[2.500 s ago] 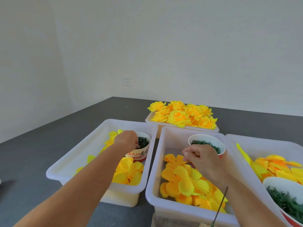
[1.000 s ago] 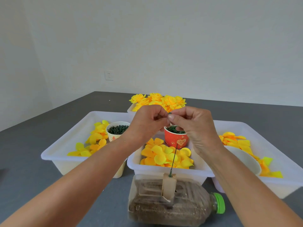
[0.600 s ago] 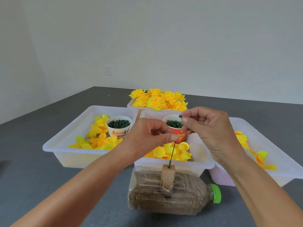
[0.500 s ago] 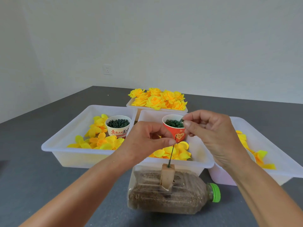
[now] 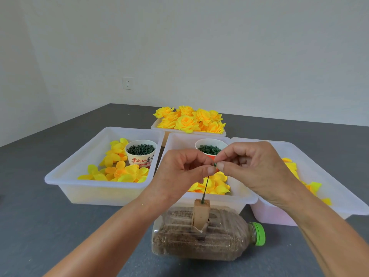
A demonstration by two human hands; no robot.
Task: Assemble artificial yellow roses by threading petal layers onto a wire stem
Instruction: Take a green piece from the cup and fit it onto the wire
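Observation:
A thin dark wire stem (image 5: pixel 205 187) stands upright in a small wooden block (image 5: pixel 201 213) fixed on a sand-filled plastic bottle (image 5: pixel 201 239) lying on its side. My left hand (image 5: pixel 180 172) pinches the top of the wire between thumb and forefinger. My right hand (image 5: pixel 253 168) pinches a small green ring piece (image 5: pixel 215 164) right at the wire's tip, touching my left fingertips. Loose yellow petal layers (image 5: pixel 211 185) lie in the middle bin behind the wire.
Three white bins stand side by side: the left bin (image 5: pixel 60 176) with petals and a white cup of green parts (image 5: pixel 140 153), the middle bin (image 5: pixel 249 198) with a red cup (image 5: pixel 209 149), the right bin (image 5: pixel 327 176). A far tray (image 5: pixel 157 126) holds finished yellow roses (image 5: pixel 189 119).
My hands left the cups, came together over the wire, parted briefly, and now the right hand has brought the green piece to the wire tip that my left hand pinches.

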